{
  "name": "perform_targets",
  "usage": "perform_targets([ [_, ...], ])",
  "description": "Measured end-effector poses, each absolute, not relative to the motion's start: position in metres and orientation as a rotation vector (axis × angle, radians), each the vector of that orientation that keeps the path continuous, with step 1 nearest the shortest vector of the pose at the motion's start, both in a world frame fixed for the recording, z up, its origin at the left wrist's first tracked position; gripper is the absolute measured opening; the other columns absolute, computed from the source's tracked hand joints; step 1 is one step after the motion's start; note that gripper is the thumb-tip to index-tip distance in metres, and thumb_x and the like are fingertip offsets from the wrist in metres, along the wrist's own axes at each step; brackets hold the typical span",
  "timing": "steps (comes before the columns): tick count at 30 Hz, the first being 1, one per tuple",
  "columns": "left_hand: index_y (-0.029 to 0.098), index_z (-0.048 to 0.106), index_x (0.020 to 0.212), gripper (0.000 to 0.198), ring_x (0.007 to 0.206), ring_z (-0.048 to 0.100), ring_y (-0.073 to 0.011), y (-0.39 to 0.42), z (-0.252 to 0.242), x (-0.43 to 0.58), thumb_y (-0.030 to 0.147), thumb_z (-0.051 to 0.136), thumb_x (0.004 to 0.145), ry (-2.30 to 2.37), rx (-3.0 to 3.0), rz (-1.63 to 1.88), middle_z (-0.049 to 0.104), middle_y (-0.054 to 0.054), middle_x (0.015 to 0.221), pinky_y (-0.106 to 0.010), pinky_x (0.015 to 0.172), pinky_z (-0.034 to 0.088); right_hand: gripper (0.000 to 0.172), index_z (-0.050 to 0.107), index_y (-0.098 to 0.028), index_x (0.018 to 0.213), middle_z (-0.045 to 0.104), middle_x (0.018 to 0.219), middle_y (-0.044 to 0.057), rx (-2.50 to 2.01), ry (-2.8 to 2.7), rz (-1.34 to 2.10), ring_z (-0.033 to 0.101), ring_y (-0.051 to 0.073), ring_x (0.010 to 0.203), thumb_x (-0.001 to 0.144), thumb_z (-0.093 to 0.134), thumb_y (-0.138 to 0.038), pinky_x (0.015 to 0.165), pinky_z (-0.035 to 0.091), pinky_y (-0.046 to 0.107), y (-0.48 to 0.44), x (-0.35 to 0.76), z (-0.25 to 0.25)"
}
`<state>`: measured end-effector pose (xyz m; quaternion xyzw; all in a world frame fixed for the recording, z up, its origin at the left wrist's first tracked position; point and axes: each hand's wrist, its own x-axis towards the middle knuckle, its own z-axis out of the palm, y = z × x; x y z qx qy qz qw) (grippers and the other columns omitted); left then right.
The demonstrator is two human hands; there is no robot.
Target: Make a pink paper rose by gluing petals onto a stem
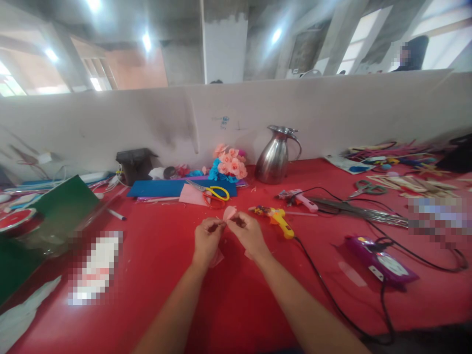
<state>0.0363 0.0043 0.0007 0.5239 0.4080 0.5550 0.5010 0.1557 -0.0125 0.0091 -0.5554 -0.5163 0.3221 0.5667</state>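
Red worktop spreads wide under the hands and runs back to a low, pale wall; past that are a column, bright lights and, between 1 and 2 o'clock, a person partly hidden by the wall.

Above the worktop, the left hand and the right hand meet at the fingertips. Both are nearly closed, thumbs and fingers pinching a small pink piece that sticks up between them.

Going outward from there, yellow-handled scissors lie at 11 o'clock, partly on a pink sheet that overlaps a blue board. A yellow glue gun rests near the right hand at 3 o'clock, with a pink glue gun farther off, between 2 and 3. A bunch of flowers stands at 12.

As for containers, a steel jug stands upright at 1 o'clock, and a dark box sits at 10, against the wall. What either holds cannot be seen.
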Motion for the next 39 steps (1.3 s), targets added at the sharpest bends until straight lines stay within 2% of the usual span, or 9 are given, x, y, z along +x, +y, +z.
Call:
perform_targets([
  [9,0.016,0.068,0.068,0.008,0.066,0.055,-0.0133,0.0036,0.0019,0.037,0.024,0.066,0.065,0.971,1.281,1.327,0.061,-0.002,0.067,-0.024,0.065,0.041,0.014,0.057,-0.018,0.07,0.058,0.064,-0.002,-1.305,-1.211,0.728,0.051,0.013,0.058,0.071,0.058,-0.032,0.056,0.039,0.024,-0.0115,0.1562,0.0046],
  [17,0.015,0.067,0.076,0.016,0.056,0.053,-0.0083,0.0071,0.0029,0.0327,0.024,0.067,0.063,0.794,0.904,1.132,0.064,-0.003,0.07,-0.021,0.056,0.04,0.012,0.056,-0.019,0.068,0.057,0.063,-0.003,-1.24,-1.164,0.801,0.05,0.013,0.058,0.071,0.059,-0.031,0.057,0.038,0.023,-0.0126,0.1547,0.0106],
  [24,0.015,0.058,0.071,0.019,0.045,0.043,-0.0051,0.0066,0.0086,0.0311,0.031,0.067,0.067,0.682,0.839,1.063,0.053,0.002,0.059,-0.017,0.044,0.033,0.008,0.057,-0.019,0.07,0.059,0.066,-0.003,-1.171,-1.151,0.9,0.053,0.013,0.062,0.07,0.06,-0.027,0.06,0.04,0.024,-0.0132,0.1534,0.0107],
  [29,0.015,0.056,0.068,0.023,0.04,0.034,-0.0027,0.0063,0.01,0.0305,0.034,0.07,0.066,0.687,0.859,1.008,0.048,0.005,0.054,-0.016,0.041,0.027,0.011,0.057,-0.019,0.071,0.058,0.068,-0.002,-1.17,-1.148,0.905,0.052,0.013,0.062,0.07,0.061,-0.029,0.059,0.039,0.024,-0.0131,0.1536,0.0106],
  [34,0.015,0.057,0.07,0.024,0.04,0.035,-0.0031,0.0058,0.0089,0.0306,0.034,0.071,0.065,0.685,0.84,1.026,0.043,0.006,0.051,-0.016,0.04,0.027,0.011,0.056,-0.018,0.071,0.056,0.068,-0.002,-1.164,-1.16,0.897,0.05,0.012,0.063,0.069,0.061,-0.028,0.061,0.039,0.024,-0.0132,0.1531,0.0125],
  [39,0.015,0.057,0.071,0.022,0.041,0.038,-0.003,0.005,0.0087,0.031,0.031,0.071,0.064,0.67,0.781,1.013,0.045,0.006,0.053,-0.016,0.04,0.028,0.008,0.056,-0.018,0.07,0.054,0.068,-0.002,-1.143,-1.153,0.919,0.049,0.012,0.065,0.07,0.06,-0.026,0.062,0.038,0.024,-0.0142,0.1521,0.0141],
])
